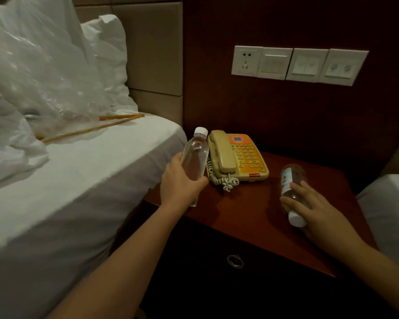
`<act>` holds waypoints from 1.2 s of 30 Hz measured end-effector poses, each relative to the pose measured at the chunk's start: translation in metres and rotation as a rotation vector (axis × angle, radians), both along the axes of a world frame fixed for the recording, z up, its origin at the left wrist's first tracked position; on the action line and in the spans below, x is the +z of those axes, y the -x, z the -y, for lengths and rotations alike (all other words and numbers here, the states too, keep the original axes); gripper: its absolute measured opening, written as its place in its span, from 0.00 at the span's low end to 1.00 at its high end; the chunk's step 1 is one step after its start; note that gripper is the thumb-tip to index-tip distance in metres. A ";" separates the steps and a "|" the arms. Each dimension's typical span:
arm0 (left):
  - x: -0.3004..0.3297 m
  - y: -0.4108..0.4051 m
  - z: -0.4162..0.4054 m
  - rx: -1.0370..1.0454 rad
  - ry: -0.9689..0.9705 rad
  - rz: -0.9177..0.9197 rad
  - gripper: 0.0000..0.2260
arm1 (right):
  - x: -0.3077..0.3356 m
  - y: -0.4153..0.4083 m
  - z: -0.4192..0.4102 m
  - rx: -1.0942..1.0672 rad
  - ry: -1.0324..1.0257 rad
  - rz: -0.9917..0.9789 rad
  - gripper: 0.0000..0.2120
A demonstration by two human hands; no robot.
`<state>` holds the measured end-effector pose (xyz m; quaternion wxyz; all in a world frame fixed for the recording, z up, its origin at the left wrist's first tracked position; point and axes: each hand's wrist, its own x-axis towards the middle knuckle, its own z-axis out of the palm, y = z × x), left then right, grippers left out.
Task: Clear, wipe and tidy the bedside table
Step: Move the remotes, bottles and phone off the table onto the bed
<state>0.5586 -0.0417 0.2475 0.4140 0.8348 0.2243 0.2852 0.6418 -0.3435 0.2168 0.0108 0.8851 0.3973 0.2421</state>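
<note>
Hands apart, left [182, 180] around upright bottle [195, 155], right [313, 208] around tipped bottle [291, 183].

White bed [83, 171], pillow [108, 63], wall switch panels [297, 64] above.

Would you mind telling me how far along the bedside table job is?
Clearing is under way: the left hand grips a clear bottle, the right hand a labelled bottle. The telephone remains on the bedside table; no wiping cloth is in view.
</note>
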 end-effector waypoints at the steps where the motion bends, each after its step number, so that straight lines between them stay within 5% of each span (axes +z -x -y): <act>1: -0.001 0.004 0.011 -0.028 0.064 0.063 0.36 | 0.001 0.003 -0.001 -0.008 -0.004 0.015 0.41; 6: -0.011 0.029 0.069 -0.123 0.198 0.276 0.35 | 0.013 0.022 0.001 -0.035 -0.059 0.033 0.40; 12: -0.007 0.032 0.116 -0.278 0.355 0.259 0.34 | 0.069 0.054 0.013 -0.129 -0.813 -0.274 0.17; 15: -0.005 0.027 0.134 -0.306 0.414 0.256 0.35 | 0.091 0.053 0.020 -0.166 -1.008 -0.405 0.11; 30: -0.013 0.009 0.166 -0.448 0.355 0.281 0.34 | 0.112 0.024 0.026 -0.393 -0.829 -0.295 0.21; 36: -0.015 0.001 0.179 -0.481 0.391 0.292 0.35 | 0.079 0.024 0.022 -0.241 -1.122 -0.575 0.25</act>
